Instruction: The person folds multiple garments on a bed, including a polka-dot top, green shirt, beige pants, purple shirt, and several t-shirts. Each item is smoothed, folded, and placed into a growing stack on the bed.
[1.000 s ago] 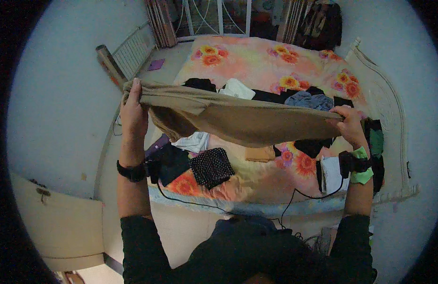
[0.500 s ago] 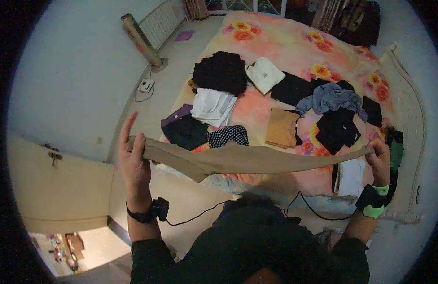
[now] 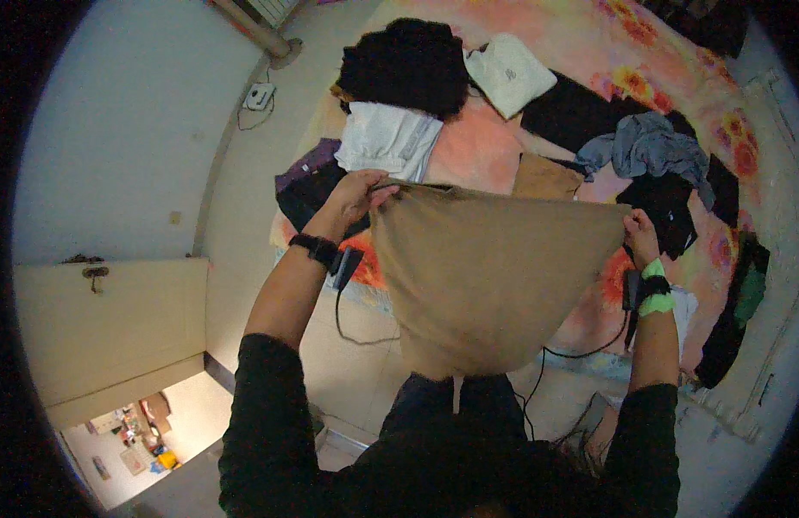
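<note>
A tan garment (image 3: 486, 276) hangs spread out in front of me, held up by its top edge. My left hand (image 3: 356, 194) grips its upper left corner. My right hand (image 3: 638, 231) grips its upper right corner. Both wrists carry bands with cables running down. Beyond the cloth lies a bed with a flowered pink and orange cover (image 3: 477, 151).
On the bed lie a black pile (image 3: 408, 65), a folded white garment (image 3: 386, 138), a cream top (image 3: 507, 73), a grey garment (image 3: 654, 147), a folded tan piece (image 3: 546, 177) and dark clothes (image 3: 309, 194). A power strip (image 3: 260, 95) sits on the floor by the wall.
The tan garment was stretched into a narrow band; now it hangs down as a wide panel. My hands rose and came closer together. The view has tilted further down.
</note>
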Demonstrator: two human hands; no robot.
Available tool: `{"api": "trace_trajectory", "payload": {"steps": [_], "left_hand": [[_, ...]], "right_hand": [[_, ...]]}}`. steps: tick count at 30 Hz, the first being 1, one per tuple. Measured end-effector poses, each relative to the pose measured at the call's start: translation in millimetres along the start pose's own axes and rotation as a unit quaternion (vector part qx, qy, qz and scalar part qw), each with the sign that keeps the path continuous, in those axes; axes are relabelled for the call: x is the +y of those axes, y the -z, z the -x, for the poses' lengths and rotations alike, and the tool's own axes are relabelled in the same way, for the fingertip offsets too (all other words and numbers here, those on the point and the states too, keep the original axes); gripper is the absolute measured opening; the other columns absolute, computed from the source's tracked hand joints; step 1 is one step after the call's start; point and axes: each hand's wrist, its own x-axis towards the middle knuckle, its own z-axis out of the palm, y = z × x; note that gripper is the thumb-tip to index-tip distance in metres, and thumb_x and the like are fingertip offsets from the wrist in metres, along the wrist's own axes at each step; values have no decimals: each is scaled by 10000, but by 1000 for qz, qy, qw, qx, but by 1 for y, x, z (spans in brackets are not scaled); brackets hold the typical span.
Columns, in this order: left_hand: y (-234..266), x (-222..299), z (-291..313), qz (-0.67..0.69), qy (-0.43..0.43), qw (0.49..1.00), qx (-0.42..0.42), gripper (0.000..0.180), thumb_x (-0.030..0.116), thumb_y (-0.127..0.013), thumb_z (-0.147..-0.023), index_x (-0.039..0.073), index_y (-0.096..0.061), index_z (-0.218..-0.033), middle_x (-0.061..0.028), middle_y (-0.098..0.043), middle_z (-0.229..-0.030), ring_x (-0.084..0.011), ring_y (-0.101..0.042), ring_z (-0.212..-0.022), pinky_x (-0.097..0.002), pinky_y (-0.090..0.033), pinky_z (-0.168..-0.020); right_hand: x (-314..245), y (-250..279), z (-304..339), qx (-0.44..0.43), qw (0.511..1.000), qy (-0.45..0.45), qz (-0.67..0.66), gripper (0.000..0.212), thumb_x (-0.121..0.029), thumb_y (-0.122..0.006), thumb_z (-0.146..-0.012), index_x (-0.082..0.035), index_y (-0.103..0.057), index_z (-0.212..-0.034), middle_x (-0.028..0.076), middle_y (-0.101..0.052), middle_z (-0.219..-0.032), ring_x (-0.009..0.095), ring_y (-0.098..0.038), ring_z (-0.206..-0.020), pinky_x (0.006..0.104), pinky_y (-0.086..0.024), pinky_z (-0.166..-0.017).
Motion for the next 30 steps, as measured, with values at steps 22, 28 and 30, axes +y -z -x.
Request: {"api": "trace_trajectory", "payload": {"steps": [22,28,30], "left_hand": [[95,-290,-12,-177,-13,972,154,148,120,-582,-985,63,-650,-1103,-76,-689,-945,-124,-628,-796,-261,-510,-665],[104,-319,-26,-382,-184,869,256,239,171,-647,-943,5,-616,-1113,-129,-669,-900,-204,-650,-826,-331,-534,-741],[108,-317,-49,-400,-190,853,276,271,185,-677,-921,1,-615,-1111,-113,-671,-904,-203,-649,-827,-325,-529,-743]], "right_hand": [[208,-39,122,43,942,-96,317,368,-50,-553,-910,-72,-558,-1278,144,-656,-1100,301,-640,-1011,372,-507,-850],[297,-99,208,127,939,-59,313,346,-111,-557,-950,-15,-513,-1279,58,-615,-947,187,-592,-805,317,-500,-719],[308,-113,216,188,924,-87,322,428,-86,-566,-943,-34,-462,-1355,41,-609,-941,146,-558,-743,300,-483,-669]]}}
